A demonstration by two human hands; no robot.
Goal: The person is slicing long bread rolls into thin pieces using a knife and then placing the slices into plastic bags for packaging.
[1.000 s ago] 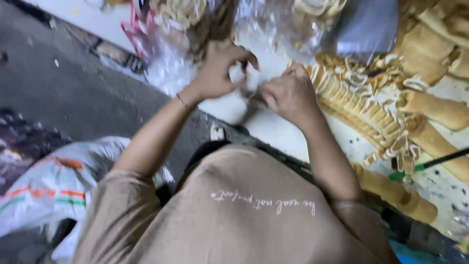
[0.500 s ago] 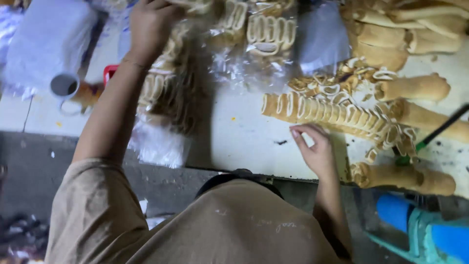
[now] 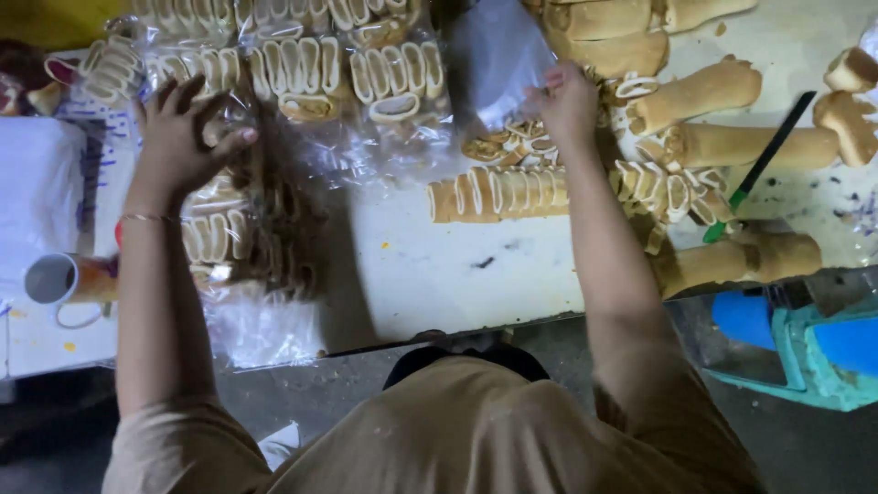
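left hand (image 3: 183,137): fingers spread, palm down, resting loosely on clear plastic bags of pale sliced pastry rings (image 3: 274,82); a thin bracelet at the wrist.
right hand (image 3: 569,102): fingertips pinched on the edge of an empty clear plastic bag (image 3: 498,59), held just above the bench.
near right hand: a row of sliced tan pastry rings (image 3: 498,194) lying on the white bench (image 3: 412,274), uncut tan rolls (image 3: 704,91) beside it.
further right: a green-handled knife (image 3: 754,174).
far left: a roll of tape (image 3: 59,279).
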